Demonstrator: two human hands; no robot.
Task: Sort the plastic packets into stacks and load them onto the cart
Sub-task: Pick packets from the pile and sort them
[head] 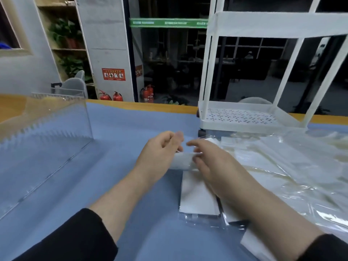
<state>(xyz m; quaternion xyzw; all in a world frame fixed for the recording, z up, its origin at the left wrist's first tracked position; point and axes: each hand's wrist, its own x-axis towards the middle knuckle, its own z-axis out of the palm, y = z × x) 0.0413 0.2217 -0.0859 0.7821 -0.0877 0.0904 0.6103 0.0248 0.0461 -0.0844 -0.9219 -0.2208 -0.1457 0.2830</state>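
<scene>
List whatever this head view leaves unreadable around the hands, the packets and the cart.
- Packet held between the left hand and right hand: motion blur and the fingers hide its print.
- Stack below: its right side lies under the right forearm.
- Loose pile of clear packets: overlapping and glaring, so no count is possible; cut by the right edge.
- Cart: its top is cut by the upper edge.

Two hands (160,153) (211,162), one white cart (244,117) far right, one clear box (45,117) at left, three red fire extinguishers (117,96) far behind; the packets (197,194) are too jumbled to count.
</scene>
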